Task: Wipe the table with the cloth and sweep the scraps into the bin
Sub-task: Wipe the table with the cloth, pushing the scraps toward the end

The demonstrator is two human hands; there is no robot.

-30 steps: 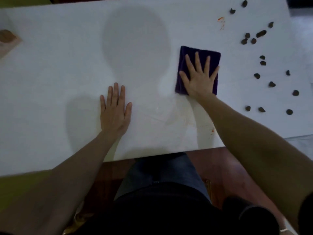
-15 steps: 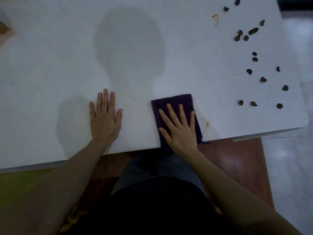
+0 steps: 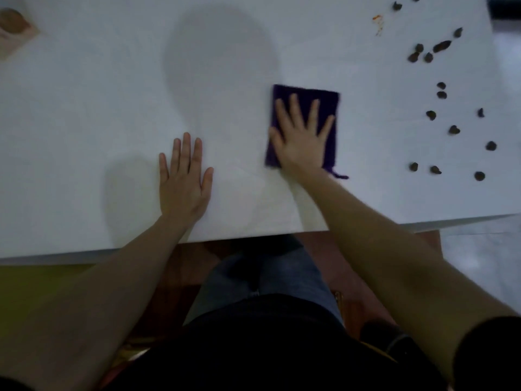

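A folded dark purple cloth lies flat on the white table, right of centre. My right hand presses on it with straight, spread fingers. My left hand rests flat on the bare table to the left, fingers straight and together. Several dark brown scraps are scattered over the table's right side, apart from the cloth. A small orange smear marks the far right of the table. No bin is in view.
A pale brown object sits at the table's far left corner, partly cut off. The table's near edge runs just above my lap. The right edge borders a pale floor.
My right hand has pushed the cloth away from the near edge, back towards the middle of the table. One second ago it was far out, then pulled near. The left hand stayed put.
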